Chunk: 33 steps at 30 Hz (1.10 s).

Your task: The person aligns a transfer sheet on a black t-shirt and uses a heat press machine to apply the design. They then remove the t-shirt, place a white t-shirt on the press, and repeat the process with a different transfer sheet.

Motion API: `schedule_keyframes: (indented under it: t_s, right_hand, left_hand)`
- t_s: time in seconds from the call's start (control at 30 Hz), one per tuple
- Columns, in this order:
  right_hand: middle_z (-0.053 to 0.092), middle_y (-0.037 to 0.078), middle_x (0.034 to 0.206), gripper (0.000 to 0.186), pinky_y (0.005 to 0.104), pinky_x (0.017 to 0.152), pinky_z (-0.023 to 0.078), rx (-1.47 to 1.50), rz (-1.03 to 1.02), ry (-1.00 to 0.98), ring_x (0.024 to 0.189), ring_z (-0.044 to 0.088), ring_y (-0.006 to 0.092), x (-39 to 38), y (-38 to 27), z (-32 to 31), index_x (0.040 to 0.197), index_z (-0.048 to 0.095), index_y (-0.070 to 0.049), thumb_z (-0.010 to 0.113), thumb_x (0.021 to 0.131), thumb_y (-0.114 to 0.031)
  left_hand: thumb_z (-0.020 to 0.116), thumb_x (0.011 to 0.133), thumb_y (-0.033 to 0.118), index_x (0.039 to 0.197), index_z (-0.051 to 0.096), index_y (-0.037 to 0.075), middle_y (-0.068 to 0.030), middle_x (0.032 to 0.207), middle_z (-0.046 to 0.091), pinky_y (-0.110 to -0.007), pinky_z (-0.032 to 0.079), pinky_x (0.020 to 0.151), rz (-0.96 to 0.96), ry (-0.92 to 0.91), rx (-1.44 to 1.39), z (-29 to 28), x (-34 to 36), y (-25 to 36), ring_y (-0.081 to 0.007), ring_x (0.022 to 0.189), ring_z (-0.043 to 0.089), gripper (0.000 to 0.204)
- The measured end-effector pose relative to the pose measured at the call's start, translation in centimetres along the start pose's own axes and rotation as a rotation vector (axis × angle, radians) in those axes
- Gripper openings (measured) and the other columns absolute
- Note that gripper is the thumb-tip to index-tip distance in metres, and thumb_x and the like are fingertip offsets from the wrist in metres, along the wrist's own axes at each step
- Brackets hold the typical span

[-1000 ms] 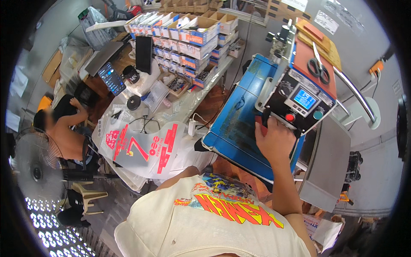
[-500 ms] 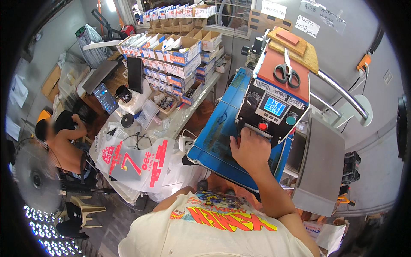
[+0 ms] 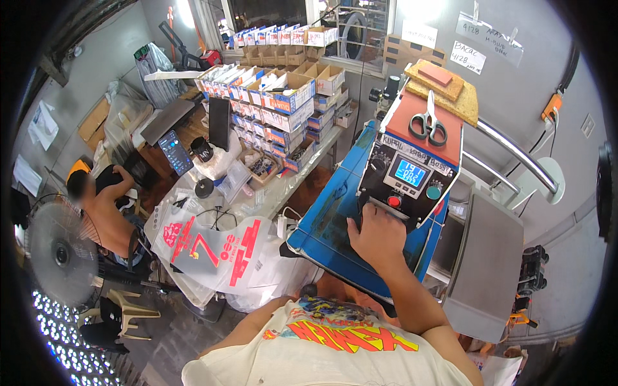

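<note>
My right hand (image 3: 381, 237) is closed round the black front handle (image 3: 365, 195) of a heat press, its fingers mostly hidden from above. Over the handle sits the press's control panel (image 3: 378, 183), with a lit blue display (image 3: 409, 174), a red button (image 3: 394, 202) and a green button (image 3: 433, 192). Under the handle lies the press's blue lower bed (image 3: 328, 215). Scissors (image 3: 430, 122) with black grips rest on the reddish pad (image 3: 402, 116) on top of the press. Only part of my left arm (image 3: 248, 328) shows; its hand is out of sight.
Left of the press, a table holds a clear printed transfer sheet (image 3: 209, 248), a phone (image 3: 174, 152) and stacked cardboard boxes (image 3: 290, 119). A fan (image 3: 62, 257) stands near a seated person (image 3: 111, 219) at far left. A grey panel (image 3: 479, 264) stands right of the press.
The whole view has shifted slightly, so the table and press appear a little lower and further right. My right hand stays on the handle. The display's digits differ.
</note>
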State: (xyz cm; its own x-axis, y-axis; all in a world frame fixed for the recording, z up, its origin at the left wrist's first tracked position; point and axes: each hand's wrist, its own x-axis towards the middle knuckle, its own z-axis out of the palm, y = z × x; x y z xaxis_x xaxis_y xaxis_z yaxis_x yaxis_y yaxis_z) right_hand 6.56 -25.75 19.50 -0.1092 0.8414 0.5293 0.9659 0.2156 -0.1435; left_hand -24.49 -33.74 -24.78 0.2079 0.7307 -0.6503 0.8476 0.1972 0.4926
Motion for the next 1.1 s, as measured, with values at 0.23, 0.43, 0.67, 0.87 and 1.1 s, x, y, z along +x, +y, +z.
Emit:
schedule_keyframes:
  t_s: [0.23,0.43,0.67,0.87,1.1]
  right_hand:
    - [0.066,0.012,0.075,0.034,0.0428,0.057,0.055,-0.023,0.015,0.006,0.064,0.068,0.0314,0.1,0.4,0.0,0.088,0.058,-0.007,0.073,0.085,-0.037]
    - [0.066,0.012,0.075,0.034,0.0424,0.056,0.055,-0.011,-0.002,0.011,0.064,0.069,0.0301,-0.1,0.2,0.3,0.089,0.058,-0.007,0.072,0.085,-0.038]
    - [0.067,0.011,0.076,0.035,0.0413,0.057,0.056,-0.046,0.023,0.018,0.064,0.069,0.0294,-0.2,1.3,0.1,0.092,0.06,-0.006,0.072,0.085,-0.038]
    - [0.067,0.01,0.081,0.035,0.0408,0.059,0.056,-0.021,0.017,-0.035,0.069,0.07,0.0284,-0.2,0.2,0.5,0.094,0.061,-0.006,0.073,0.083,-0.037]
    - [0.068,0.011,0.083,0.037,0.0398,0.063,0.057,0.021,0.016,-0.025,0.074,0.07,0.0281,-0.2,0.3,0.1,0.097,0.062,-0.005,0.074,0.083,-0.037]
  left_hand:
    - [0.067,0.081,0.023,0.082,0.077,0.005,-0.0204,0.083,0.075,-0.043,0.058,0.072,0.022,0.006,-0.007,0.4,0.7,0.9,-0.0341,0.08,0.074,0.021]
    - [0.067,0.081,0.023,0.082,0.077,0.005,-0.0204,0.083,0.075,-0.043,0.058,0.072,0.016,0.026,-0.012,0.2,0.3,-0.4,-0.034,0.08,0.074,0.021]
    - [0.067,0.081,0.022,0.082,0.078,0.005,-0.0205,0.083,0.075,-0.042,0.058,0.072,0.031,0.045,0.006,-1.1,0.5,-0.9,-0.0339,0.08,0.074,0.021]
    - [0.067,0.08,0.022,0.083,0.078,0.004,-0.0206,0.082,0.075,-0.042,0.058,0.072,-0.002,0.128,-0.041,-1.4,-0.1,-3.0,-0.0338,0.08,0.074,0.021]
    - [0.065,0.08,0.016,0.088,0.079,0.004,-0.0217,0.085,0.075,-0.042,0.059,0.075,-0.115,0.593,-0.168,-1.3,-0.1,-2.3,-0.0346,0.084,0.075,0.02]
